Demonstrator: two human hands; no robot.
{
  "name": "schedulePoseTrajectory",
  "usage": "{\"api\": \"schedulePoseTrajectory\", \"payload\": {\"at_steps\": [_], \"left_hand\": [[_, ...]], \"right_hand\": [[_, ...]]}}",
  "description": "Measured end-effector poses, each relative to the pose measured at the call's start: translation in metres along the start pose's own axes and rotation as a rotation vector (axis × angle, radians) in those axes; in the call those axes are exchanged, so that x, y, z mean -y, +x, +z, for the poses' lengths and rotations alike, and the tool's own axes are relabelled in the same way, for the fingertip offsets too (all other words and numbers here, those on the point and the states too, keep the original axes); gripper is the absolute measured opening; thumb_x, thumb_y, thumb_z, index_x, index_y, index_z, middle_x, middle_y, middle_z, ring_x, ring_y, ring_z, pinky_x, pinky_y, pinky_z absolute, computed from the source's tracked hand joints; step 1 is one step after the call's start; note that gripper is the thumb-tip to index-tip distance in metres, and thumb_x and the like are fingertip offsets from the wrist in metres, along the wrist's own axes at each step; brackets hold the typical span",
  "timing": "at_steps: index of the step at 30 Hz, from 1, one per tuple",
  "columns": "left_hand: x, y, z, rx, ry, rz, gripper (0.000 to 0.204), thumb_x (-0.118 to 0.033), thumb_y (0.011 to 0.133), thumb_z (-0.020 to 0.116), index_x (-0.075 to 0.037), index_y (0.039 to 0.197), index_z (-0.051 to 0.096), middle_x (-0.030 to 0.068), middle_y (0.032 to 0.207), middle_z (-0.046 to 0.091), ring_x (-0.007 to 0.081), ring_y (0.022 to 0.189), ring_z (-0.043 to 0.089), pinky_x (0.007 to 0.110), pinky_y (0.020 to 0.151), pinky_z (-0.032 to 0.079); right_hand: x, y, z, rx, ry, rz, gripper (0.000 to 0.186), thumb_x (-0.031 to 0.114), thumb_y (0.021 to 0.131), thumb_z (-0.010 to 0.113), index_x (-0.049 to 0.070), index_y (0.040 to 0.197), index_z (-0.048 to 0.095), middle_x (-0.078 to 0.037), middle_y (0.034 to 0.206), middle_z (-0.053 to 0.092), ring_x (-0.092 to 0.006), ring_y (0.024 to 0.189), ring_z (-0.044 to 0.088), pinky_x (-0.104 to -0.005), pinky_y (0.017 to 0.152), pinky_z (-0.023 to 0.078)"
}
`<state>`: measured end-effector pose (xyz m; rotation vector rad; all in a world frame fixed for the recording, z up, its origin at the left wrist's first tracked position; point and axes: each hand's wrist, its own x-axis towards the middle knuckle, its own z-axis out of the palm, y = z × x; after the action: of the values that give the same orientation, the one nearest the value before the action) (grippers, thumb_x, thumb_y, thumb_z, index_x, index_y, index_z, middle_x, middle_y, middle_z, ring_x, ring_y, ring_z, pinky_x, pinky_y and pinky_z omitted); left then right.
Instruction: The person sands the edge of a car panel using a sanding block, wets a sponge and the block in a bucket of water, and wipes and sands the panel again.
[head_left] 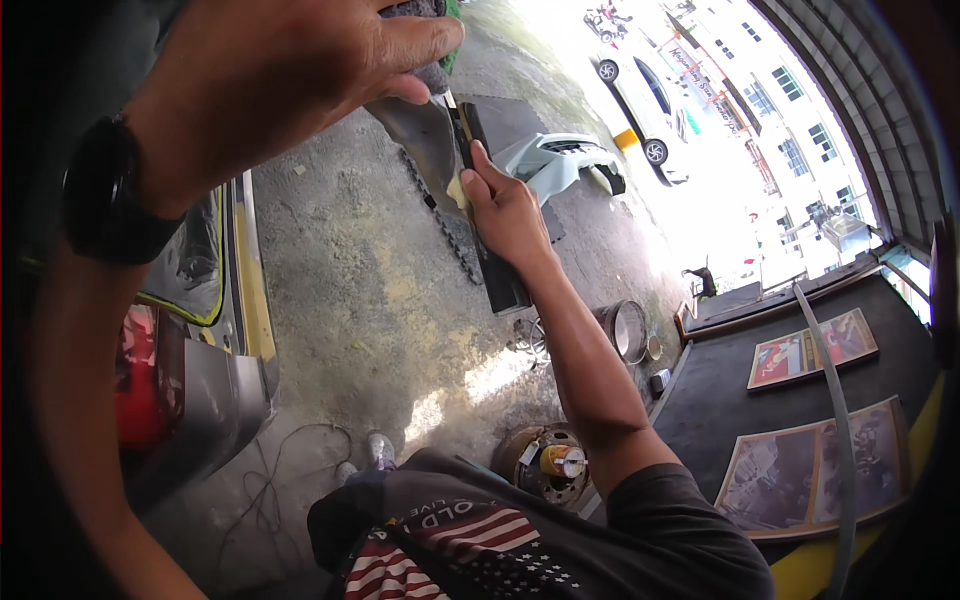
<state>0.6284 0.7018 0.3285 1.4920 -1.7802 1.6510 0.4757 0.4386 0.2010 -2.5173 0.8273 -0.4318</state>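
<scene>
My left hand (330,60), with a black watch on its wrist, is raised at the top left. Its fingers close on a fuzzy grey cloth (432,78) with a green edge, partly cut off by the frame. Below and to the right, my right hand (508,215) wraps round a long, narrow dark strip (498,285) that slants downward. Beside the strip's upper part hangs a smooth grey sheet-like piece (420,135), and something pale yellow shows by my right fingers. Whether these are joined to the strip I cannot tell.
A silver vehicle's rear corner (225,385) with a red tail light stands at left. A pale blue car bumper (560,165) lies on the concrete beyond. Wheel rims (625,332), a yellow can (563,461), a cable (265,490) and framed pictures (815,350) surround me. A white car (640,105) is outside.
</scene>
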Motion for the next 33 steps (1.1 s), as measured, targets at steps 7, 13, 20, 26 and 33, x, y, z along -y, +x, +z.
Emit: {"api": "schedulePoseTrajectory", "payload": {"at_steps": [7, 13, 20, 26, 33], "left_hand": [[-0.008, 0.011, -0.017, 0.111, -0.081, -0.101, 0.043, -0.043, 0.069, 0.09, -0.022, 0.105, 0.079, -0.0034, 0.106, 0.072, 0.0171, 0.099, 0.064, 0.05, 0.106, 0.04], [-0.005, 0.013, -0.013, 0.075, 0.073, 0.0, 0.042, -0.042, 0.069, 0.089, -0.021, 0.103, 0.078, -0.0025, 0.106, 0.072, 0.0178, 0.098, 0.064, 0.05, 0.105, 0.042], [0.002, -0.004, 0.005, -0.017, 0.04, 0.024, 0.04, -0.042, 0.07, 0.089, -0.021, 0.102, 0.079, -0.0024, 0.106, 0.073, 0.0177, 0.098, 0.064, 0.049, 0.105, 0.041], [-0.003, 0.014, -0.006, 0.015, 0.107, 0.034, 0.042, -0.042, 0.072, 0.088, -0.021, 0.106, 0.078, -0.0017, 0.11, 0.073, 0.0185, 0.102, 0.064, 0.049, 0.106, 0.041], [0.001, -0.003, -0.019, 0.274, 0.081, -0.007, 0.05, -0.032, 0.084, 0.084, -0.022, 0.132, 0.074, 0.0009, 0.139, 0.071, 0.0222, 0.128, 0.064, 0.05, 0.119, 0.038]], "right_hand": [[0.008, 0.072, 0.011, -0.037, -0.125, 0.04, 0.059, 0.051, 0.103, 0.054, 0.025, 0.155, 0.06, -0.031, 0.119, 0.074, -0.0451, 0.121, 0.07, -0.0476, 0.107, 0.052], [0.002, 0.015, 0.001, -0.003, -0.035, -0.047, 0.058, 0.05, 0.104, 0.055, 0.023, 0.154, 0.06, -0.031, 0.12, 0.074, -0.0453, 0.123, 0.07, -0.0464, 0.108, 0.052], [0.004, 0.08, 0.016, -0.044, -0.117, -0.008, 0.057, 0.052, 0.103, 0.054, 0.029, 0.155, 0.06, -0.025, 0.115, 0.077, -0.0437, 0.119, 0.07, -0.0492, 0.106, 0.053], [-0.002, 0.022, 0.005, 0.029, -0.048, -0.028, 0.056, 0.051, 0.102, 0.056, 0.031, 0.153, 0.061, -0.023, 0.109, 0.078, -0.043, 0.112, 0.072, -0.0485, 0.102, 0.055], [0.006, 0.074, 0.011, -0.052, -0.066, 0.011, 0.056, 0.049, 0.105, 0.054, 0.025, 0.155, 0.059, -0.029, 0.117, 0.075, -0.0436, 0.116, 0.072, -0.0446, 0.105, 0.053]]}}
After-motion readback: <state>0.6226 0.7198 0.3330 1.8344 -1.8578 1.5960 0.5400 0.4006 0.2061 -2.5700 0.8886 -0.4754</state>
